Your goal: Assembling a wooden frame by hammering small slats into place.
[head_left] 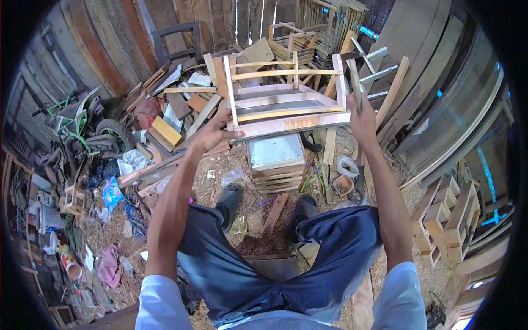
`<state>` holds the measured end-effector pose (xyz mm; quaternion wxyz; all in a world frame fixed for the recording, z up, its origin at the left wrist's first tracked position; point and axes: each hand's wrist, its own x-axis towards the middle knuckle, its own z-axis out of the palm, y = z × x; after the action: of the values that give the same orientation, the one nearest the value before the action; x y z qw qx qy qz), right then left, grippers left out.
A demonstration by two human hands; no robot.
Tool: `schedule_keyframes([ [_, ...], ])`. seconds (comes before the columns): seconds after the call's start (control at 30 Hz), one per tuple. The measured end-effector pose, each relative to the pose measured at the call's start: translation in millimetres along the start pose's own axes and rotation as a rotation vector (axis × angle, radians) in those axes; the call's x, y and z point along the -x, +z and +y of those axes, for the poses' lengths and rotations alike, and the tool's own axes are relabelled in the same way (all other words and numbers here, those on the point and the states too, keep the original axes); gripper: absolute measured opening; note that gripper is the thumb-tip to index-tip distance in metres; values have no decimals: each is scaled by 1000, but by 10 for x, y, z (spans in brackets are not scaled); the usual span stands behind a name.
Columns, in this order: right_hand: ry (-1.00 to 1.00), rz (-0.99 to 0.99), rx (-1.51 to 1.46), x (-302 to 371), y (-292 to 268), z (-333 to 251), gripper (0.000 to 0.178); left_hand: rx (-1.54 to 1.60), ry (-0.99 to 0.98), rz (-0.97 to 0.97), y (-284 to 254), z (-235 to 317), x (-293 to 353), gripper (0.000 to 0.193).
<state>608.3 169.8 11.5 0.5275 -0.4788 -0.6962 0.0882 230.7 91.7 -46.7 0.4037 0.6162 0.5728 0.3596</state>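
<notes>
A slatted wooden frame (291,122) of pale and reddish bars is held up in front of me, above a small box-like stool with a light metal-looking top (275,149). My left hand (213,132) is closed round the frame's lower left corner, thumb and fingers on either side. At its right end, my right hand (363,118) is closed round an upright wooden stick (355,82) that rises above the fist beside the frame. A dark piece appears at the stick's top; whether it is joined on is unclear. Whether this hand also grips the frame is hidden.
Wood offcuts (192,104) are heaped behind the frame, with stacked slatted frames (330,33) farther back. A small motorbike (82,126) stands left. Large panels (445,121) lean at right above a wooden box-like unit (448,220). Shavings and litter cover the floor.
</notes>
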Motion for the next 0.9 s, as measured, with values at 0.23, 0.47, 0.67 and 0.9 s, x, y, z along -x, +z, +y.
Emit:
schedule_keyframes([
  [0.23,146,-744,-76,569,69,-497,32,-21,-6,65,139,-221,-133,88],
  [0.47,319,-853,-70,565,489,-663,32,-86,14,78,337,-176,-77,79],
  [0.67,152,-919,107,666,800,-767,27,-107,132,167,450,-581,-25,78],
  [0.9,122,-943,215,851,899,-795,20,-222,111,197,514,-698,-23,78],
])
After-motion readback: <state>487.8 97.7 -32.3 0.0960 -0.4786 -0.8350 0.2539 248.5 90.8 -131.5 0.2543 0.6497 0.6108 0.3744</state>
